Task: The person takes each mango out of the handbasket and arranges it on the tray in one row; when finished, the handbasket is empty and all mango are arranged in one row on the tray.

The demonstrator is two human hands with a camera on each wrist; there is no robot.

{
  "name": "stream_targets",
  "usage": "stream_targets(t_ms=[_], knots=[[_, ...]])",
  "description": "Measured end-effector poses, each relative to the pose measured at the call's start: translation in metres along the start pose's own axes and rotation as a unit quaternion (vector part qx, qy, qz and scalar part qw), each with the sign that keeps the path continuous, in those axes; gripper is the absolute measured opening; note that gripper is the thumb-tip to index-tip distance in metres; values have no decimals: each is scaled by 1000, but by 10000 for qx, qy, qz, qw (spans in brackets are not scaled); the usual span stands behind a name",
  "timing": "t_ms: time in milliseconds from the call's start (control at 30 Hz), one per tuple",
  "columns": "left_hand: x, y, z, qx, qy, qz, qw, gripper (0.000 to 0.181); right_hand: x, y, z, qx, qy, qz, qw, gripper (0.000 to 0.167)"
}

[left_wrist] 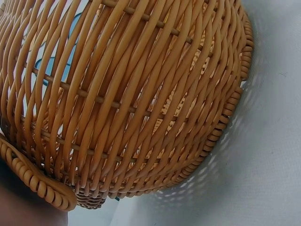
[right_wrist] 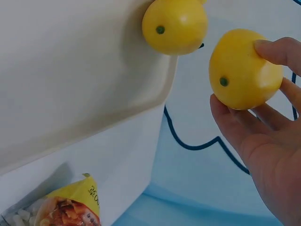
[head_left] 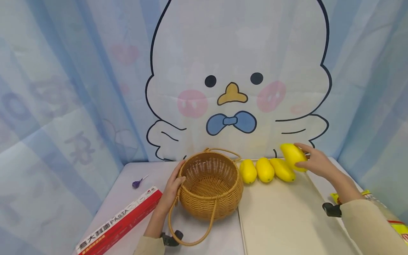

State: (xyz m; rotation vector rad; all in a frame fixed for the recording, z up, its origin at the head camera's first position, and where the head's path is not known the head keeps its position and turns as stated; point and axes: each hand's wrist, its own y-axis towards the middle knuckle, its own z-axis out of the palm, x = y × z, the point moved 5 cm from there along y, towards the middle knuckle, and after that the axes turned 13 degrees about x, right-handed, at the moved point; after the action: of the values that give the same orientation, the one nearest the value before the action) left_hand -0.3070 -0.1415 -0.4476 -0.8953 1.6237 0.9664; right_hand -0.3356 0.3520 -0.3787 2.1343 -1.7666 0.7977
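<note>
My right hand (head_left: 315,162) holds a yellow mango (head_left: 292,156) between thumb and fingers, raised above the far right corner of a cream tray (head_left: 287,216). In the right wrist view, the thumb presses on top of this mango (right_wrist: 242,70) and the fingers support it from below. Three more mangoes (head_left: 265,170) lie in a row along the tray's far edge. At the left side of a round wicker basket (head_left: 211,202), my left hand (head_left: 173,186) grips the rim. The basket's inside shows only woven wicker, and its handle hangs down toward me.
Left of the basket lies a red and white pasta box (head_left: 121,221), with a purple lollipop (head_left: 137,183) beyond it. A yellow printed food bag (right_wrist: 70,205) lies right of the tray. A curtain with a cartoon bird (head_left: 236,53) hangs behind the table.
</note>
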Motion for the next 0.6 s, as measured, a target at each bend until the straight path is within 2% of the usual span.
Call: stream_targets(t_ms=[267, 467, 600], knots=[[-1, -1, 0, -39, -97, -4, 9999, 57, -23, -3, 3, 123, 96, 286, 9995, 86], [-2, -1, 1, -9, -69, 22, 10000, 57, -42, -4, 14, 180, -2, 468, 9987, 86], [0, -1, 1, -21, -26, 59, 10000, 58, -50, -3, 21, 257, 140, 547, 9981, 87]])
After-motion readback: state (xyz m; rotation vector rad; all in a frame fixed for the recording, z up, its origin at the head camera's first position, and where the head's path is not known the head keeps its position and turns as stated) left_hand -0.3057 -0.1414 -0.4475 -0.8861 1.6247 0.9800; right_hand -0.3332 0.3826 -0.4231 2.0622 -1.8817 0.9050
